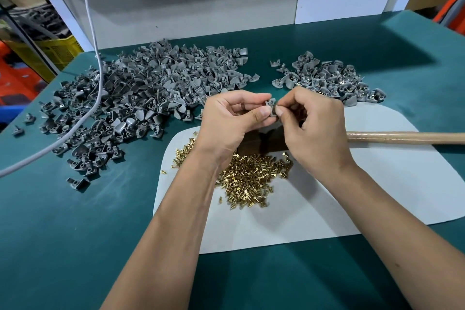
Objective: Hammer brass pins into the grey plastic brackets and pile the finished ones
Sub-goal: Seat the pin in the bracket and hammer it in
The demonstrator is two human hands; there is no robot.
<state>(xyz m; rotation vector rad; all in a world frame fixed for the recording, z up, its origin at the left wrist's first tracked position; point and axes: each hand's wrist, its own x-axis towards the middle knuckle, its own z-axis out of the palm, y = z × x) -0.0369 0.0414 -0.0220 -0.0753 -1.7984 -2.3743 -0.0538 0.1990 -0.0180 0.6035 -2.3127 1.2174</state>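
Observation:
My left hand (231, 118) pinches a small grey plastic bracket (270, 108) between thumb and fingers, raised above the table. My right hand (309, 123) meets it from the right, its fingertips pinched against the bracket's edge; what they hold is too small to tell. Below my hands a heap of brass pins (251, 178) lies on a white mat (352, 196). A large pile of grey brackets (141, 98) spreads over the left of the table. A smaller pile of brackets with brass showing in them (329, 78) lies at the back right.
A wooden hammer handle (407, 137) lies across the mat to the right, its head hidden behind my right hand beside a dark block (254, 145). A grey cable (83, 113) runs over the left pile. The table has a green cover (75, 234) and a white back wall (201, 7).

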